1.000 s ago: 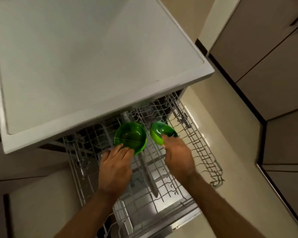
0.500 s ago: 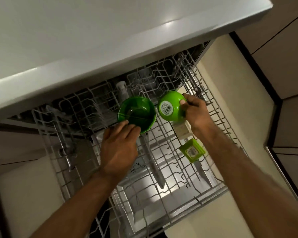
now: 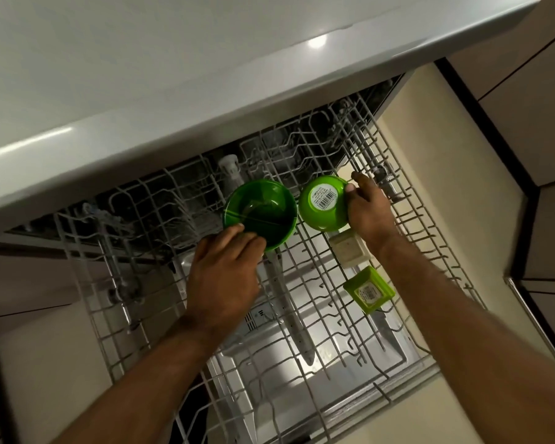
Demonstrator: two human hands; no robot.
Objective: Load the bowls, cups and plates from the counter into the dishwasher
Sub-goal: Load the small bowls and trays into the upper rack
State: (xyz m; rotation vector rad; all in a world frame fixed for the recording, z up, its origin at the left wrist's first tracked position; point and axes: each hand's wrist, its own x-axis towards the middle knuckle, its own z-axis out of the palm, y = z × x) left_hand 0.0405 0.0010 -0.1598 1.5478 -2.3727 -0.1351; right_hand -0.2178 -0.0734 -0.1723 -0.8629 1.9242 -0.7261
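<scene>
The dark green bowl (image 3: pixel 259 214) sits over the back of the dishwasher's wire rack (image 3: pixel 430 251), tilted with its hollow facing up. Whether it rests on the tines or hangs just above them cannot be told. The left grip (image 3: pixel 225 277) grasps its near rim, fingers bent over the edge and into the hollow, with the thumb hidden below.

Just beside it on the right, nearly touching, is the light green bowl (image 3: pixel 318 219). It is turned over, so its base and a white barcode sticker (image 3: pixel 324 197) face up. The right grip (image 3: pixel 367 213) clasps its right side, with the thumb pressed on the wall near the rim and the fingers curled behind it.

In front of that bowl a cream square cup (image 3: pixel 348 248) stands upside down in the rack, below the right wrist. A green square cup (image 3: pixel 369 290), also inverted and with a label on its base, stands next to it, closer to the person.

A long grey spray arm (image 3: pixel 289 309) runs under the rack, above the shiny open door (image 3: pixel 334 347). The pale bench (image 3: pixel 141 75) overhangs the back of the rack. Beige floor (image 3: pixel 430 155) and brown cabinet fronts (image 3: pixel 526 123) lie to the right.
</scene>
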